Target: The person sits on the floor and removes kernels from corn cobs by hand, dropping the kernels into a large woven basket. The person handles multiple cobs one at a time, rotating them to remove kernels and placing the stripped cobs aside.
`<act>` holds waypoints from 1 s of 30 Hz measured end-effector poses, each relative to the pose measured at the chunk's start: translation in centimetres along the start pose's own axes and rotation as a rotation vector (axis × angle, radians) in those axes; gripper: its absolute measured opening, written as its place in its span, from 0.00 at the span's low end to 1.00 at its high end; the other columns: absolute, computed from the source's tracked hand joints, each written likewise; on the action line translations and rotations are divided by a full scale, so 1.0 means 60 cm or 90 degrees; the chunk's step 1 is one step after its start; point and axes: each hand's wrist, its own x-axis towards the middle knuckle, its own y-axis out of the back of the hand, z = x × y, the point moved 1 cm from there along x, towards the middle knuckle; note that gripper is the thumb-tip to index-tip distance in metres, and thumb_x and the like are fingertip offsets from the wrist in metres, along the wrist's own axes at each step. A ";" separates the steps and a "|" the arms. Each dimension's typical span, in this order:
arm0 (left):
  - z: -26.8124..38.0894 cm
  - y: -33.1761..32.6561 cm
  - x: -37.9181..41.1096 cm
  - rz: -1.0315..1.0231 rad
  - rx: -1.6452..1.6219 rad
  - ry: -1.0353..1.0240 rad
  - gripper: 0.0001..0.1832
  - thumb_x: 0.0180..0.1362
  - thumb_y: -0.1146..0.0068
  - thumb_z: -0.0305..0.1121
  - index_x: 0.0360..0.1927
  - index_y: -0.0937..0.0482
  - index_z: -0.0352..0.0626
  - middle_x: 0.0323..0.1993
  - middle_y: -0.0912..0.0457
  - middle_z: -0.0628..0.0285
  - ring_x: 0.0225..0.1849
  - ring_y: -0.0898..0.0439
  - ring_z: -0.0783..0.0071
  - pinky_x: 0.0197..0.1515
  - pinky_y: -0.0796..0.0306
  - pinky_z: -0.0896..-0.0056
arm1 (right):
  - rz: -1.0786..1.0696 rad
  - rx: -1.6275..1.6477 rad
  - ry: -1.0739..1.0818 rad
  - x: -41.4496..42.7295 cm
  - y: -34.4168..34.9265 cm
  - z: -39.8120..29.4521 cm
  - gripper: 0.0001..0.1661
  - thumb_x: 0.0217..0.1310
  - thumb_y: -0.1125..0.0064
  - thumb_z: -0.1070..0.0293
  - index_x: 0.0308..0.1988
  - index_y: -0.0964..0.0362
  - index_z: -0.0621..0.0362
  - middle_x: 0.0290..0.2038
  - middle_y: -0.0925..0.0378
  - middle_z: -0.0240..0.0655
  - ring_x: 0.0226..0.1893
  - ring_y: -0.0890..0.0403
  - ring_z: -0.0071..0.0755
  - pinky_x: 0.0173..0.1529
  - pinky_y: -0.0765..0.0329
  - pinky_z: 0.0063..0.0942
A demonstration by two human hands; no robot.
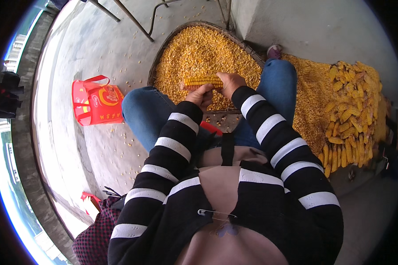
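Observation:
A yellow corn cob (202,81) lies crosswise between my hands, above a large woven basket (167,41) full of loose corn kernels (199,49). Part of the cob's lower side looks stripped of kernels. My left hand (201,96) and my right hand (231,82) are mixed in depth at the cob's right end: the hand on the right grips that end, and the hand on the left touches its lower edge with fingers curled. The left hand's fingertips are partly hidden.
At the right, many unshelled corn cobs (348,122) lie beside a heap of loose kernels (308,96). A red bag (98,102) stands on the concrete floor at the left, among scattered kernels. Metal legs (132,20) rise beyond the basket, near a wall (311,26).

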 end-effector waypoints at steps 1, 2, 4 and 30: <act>0.001 -0.002 0.002 -0.004 -0.003 0.006 0.11 0.47 0.43 0.34 0.20 0.35 0.50 0.14 0.40 0.72 0.10 0.47 0.83 0.10 0.56 0.83 | 0.010 -0.003 0.005 0.000 -0.006 0.006 0.20 0.40 0.37 0.64 0.37 0.33 0.52 0.30 0.24 0.42 0.33 0.24 0.48 0.35 0.28 0.40; 0.002 -0.005 0.006 -0.007 -0.007 0.011 0.11 0.47 0.43 0.34 0.19 0.35 0.50 0.13 0.41 0.72 0.10 0.47 0.83 0.11 0.56 0.83 | 0.041 0.003 0.025 0.002 -0.010 0.013 0.20 0.40 0.37 0.65 0.37 0.34 0.52 0.30 0.25 0.41 0.33 0.24 0.48 0.35 0.28 0.40; 0.000 -0.005 0.006 -0.001 -0.009 0.006 0.11 0.47 0.45 0.33 0.18 0.37 0.50 0.13 0.43 0.73 0.10 0.48 0.83 0.11 0.56 0.83 | 0.027 0.007 0.027 0.004 -0.008 0.011 0.20 0.39 0.37 0.65 0.37 0.34 0.52 0.31 0.25 0.41 0.33 0.24 0.48 0.35 0.28 0.40; -0.007 -0.021 0.000 0.077 0.056 -0.049 0.10 0.48 0.40 0.35 0.23 0.30 0.45 0.11 0.40 0.75 0.09 0.47 0.85 0.09 0.57 0.83 | -0.047 -0.020 -0.041 0.003 -0.022 -0.012 0.18 0.43 0.43 0.66 0.38 0.34 0.56 0.29 0.25 0.47 0.33 0.24 0.52 0.34 0.28 0.42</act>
